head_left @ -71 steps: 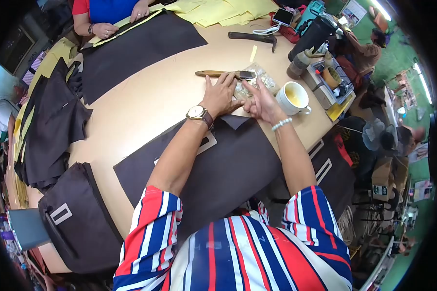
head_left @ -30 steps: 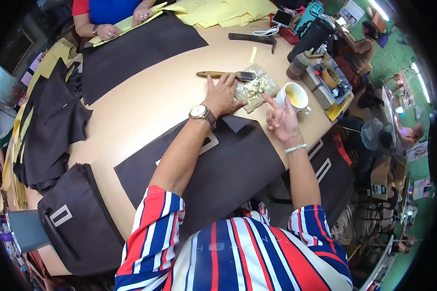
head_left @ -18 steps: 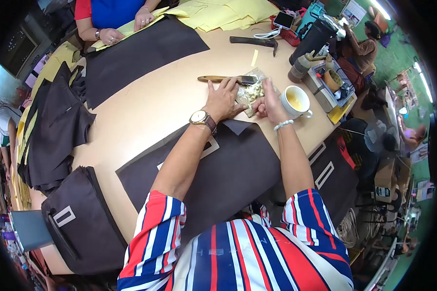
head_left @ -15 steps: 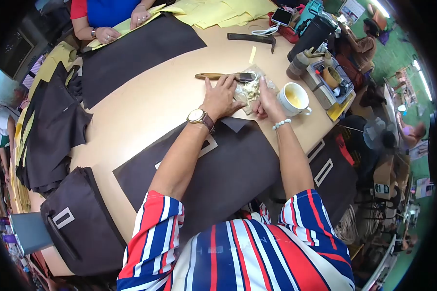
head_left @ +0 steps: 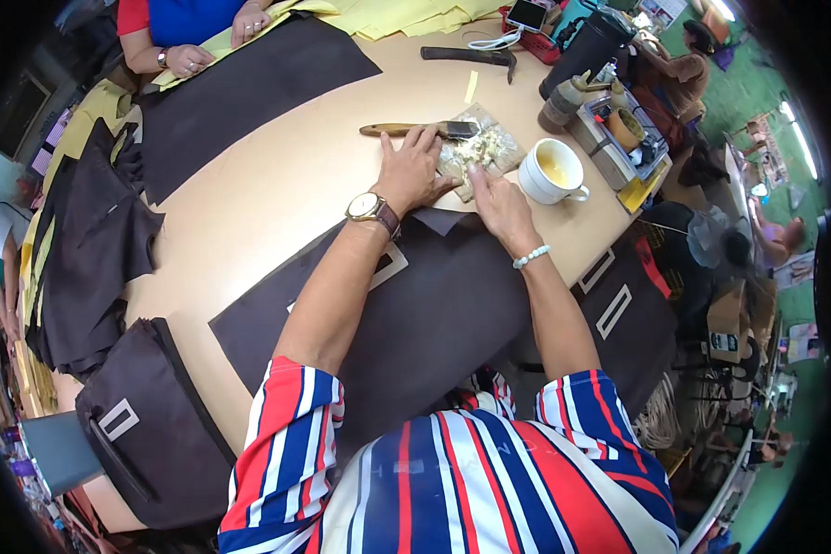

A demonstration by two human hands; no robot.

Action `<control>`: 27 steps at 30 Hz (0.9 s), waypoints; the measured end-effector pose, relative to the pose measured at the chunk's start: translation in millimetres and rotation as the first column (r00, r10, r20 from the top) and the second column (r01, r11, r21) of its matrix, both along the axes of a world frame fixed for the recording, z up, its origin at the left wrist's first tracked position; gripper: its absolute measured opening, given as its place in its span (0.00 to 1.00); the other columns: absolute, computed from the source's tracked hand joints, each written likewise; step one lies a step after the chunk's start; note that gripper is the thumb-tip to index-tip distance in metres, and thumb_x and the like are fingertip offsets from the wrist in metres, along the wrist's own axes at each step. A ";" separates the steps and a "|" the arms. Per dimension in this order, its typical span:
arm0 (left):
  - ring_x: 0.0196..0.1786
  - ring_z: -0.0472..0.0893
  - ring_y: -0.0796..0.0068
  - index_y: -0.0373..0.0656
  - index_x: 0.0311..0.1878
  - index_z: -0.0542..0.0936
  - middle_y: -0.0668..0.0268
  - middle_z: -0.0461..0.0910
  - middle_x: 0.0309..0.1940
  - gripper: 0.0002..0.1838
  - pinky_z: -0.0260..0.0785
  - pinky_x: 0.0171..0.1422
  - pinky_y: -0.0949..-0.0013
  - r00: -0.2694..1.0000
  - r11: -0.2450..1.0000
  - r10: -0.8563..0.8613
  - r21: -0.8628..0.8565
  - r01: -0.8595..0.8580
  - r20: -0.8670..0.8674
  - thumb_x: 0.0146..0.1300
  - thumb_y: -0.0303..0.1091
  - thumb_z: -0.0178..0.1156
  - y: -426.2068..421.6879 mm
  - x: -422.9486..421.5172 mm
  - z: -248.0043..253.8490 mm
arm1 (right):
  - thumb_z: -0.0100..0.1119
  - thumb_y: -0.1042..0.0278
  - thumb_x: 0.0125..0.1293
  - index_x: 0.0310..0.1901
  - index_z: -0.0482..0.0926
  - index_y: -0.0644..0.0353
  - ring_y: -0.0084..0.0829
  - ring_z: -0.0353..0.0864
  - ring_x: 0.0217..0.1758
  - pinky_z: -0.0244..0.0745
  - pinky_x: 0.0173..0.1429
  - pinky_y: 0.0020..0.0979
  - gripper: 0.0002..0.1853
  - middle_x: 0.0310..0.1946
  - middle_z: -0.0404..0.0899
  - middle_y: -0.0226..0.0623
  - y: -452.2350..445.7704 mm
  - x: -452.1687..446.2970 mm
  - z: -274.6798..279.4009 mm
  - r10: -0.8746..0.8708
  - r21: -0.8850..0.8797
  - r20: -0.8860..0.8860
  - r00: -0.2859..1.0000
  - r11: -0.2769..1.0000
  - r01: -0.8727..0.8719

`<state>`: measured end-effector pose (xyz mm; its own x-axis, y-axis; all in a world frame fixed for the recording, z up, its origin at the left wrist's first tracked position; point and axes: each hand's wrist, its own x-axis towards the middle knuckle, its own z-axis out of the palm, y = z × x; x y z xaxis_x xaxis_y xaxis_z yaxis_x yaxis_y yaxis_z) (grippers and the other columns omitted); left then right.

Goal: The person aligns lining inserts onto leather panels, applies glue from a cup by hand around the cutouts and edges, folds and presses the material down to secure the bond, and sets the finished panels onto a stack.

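My left hand [head_left: 412, 173] lies spread with palm down on the table, its fingertips beside a brush [head_left: 420, 129] with a wooden handle. My right hand [head_left: 502, 208] is closed at the lower edge of a small board [head_left: 480, 148] covered in pale, lumpy residue; what its fingers hold, if anything, is hidden. A white cup [head_left: 552, 173] with yellowish contents stands just right of that hand. Below both hands a dark sheet [head_left: 434, 323] hangs over the table edge, with a pale rectangular frame [head_left: 388, 266] partly under my left forearm.
A hammer [head_left: 471, 57], a yellow strip [head_left: 472, 87], a dark bottle [head_left: 563, 103] and a tool tray [head_left: 621, 138] are farther back. Dark cloth pieces [head_left: 92, 249] and a folded dark bag [head_left: 157, 425] lie left. Across the table, a person's hands [head_left: 189, 61] touch yellow material [head_left: 222, 46].
My right hand has gone from pointing with fingers extended to a closed shape, lower down by the board's near edge. My left hand has stayed beside the brush. The view has shifted slightly.
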<state>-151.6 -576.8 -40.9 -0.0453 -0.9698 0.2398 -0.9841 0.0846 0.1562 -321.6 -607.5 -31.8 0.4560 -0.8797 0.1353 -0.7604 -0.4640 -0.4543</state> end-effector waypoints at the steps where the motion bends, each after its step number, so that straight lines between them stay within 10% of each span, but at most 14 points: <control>1: 0.70 0.55 0.67 0.39 0.61 0.68 0.65 0.58 0.67 0.39 0.48 0.65 0.31 1.000 1.000 -0.007 0.013 0.007 0.003 0.55 0.61 0.55 1.0 -1.7 -0.6 | 0.32 0.41 0.68 0.54 0.73 0.69 0.40 0.79 0.19 0.75 0.34 0.36 0.35 0.16 0.76 0.50 1.8 -3.0 7.5 -0.041 0.180 0.085 0.996 0.983 0.025; 3: 0.70 0.55 0.64 0.37 0.62 0.67 0.63 0.57 0.68 0.40 0.48 0.64 0.30 1.000 1.000 -0.009 0.027 0.008 0.023 0.56 0.61 0.54 -0.7 0.3 1.5 | 0.32 0.37 0.68 0.52 0.76 0.67 0.34 0.77 0.17 0.74 0.29 0.31 0.37 0.15 0.76 0.46 -2.3 -8.3 29.3 -0.148 0.510 0.238 0.960 0.860 0.006; 7: 0.70 0.54 0.64 0.38 0.63 0.66 0.64 0.56 0.68 0.40 0.48 0.65 0.30 1.000 1.000 -0.009 0.029 0.009 -0.009 0.56 0.61 0.55 -0.8 1.5 -1.0 | 0.28 0.31 0.66 0.59 0.70 0.63 0.25 0.70 0.12 0.70 0.22 0.27 0.41 0.12 0.74 0.40 -12.9 -1.6 28.8 -0.065 0.520 0.556 0.828 0.804 -0.287; 12: 0.71 0.54 0.64 0.40 0.63 0.67 0.65 0.56 0.69 0.40 0.49 0.64 0.31 0.995 1.000 -0.026 0.000 0.026 -0.091 0.55 0.61 0.56 -0.9 6.3 -9.0 | 0.19 0.28 0.64 0.65 0.63 0.53 0.26 0.71 0.12 0.69 0.20 0.24 0.42 0.10 0.71 0.38 -30.5 26.2 42.9 0.128 0.596 0.064 0.990 0.790 -0.141; 22: 0.70 0.55 0.62 0.38 0.63 0.67 0.63 0.57 0.68 0.41 0.48 0.65 0.32 0.992 1.000 -0.008 -0.011 0.007 -0.124 0.54 0.61 0.57 2.3 3.9 -3.7 | 0.24 0.27 0.63 0.60 0.67 0.70 0.28 0.69 0.10 0.66 0.18 0.29 0.47 0.10 0.71 0.39 0.6 -22.7 29.8 -0.014 0.619 0.145 0.989 0.782 -0.079; 27: 0.71 0.54 0.62 0.38 0.63 0.65 0.63 0.54 0.69 0.39 0.49 0.67 0.38 0.989 0.999 -0.042 0.016 0.045 -0.140 0.57 0.60 0.55 -5.2 6.3 -4.4 | 0.20 0.26 0.63 0.68 0.54 0.60 0.24 0.66 0.12 0.65 0.23 0.27 0.46 0.18 0.76 0.36 8.7 -73.7 21.3 -0.490 0.629 0.761 0.425 0.397 -0.668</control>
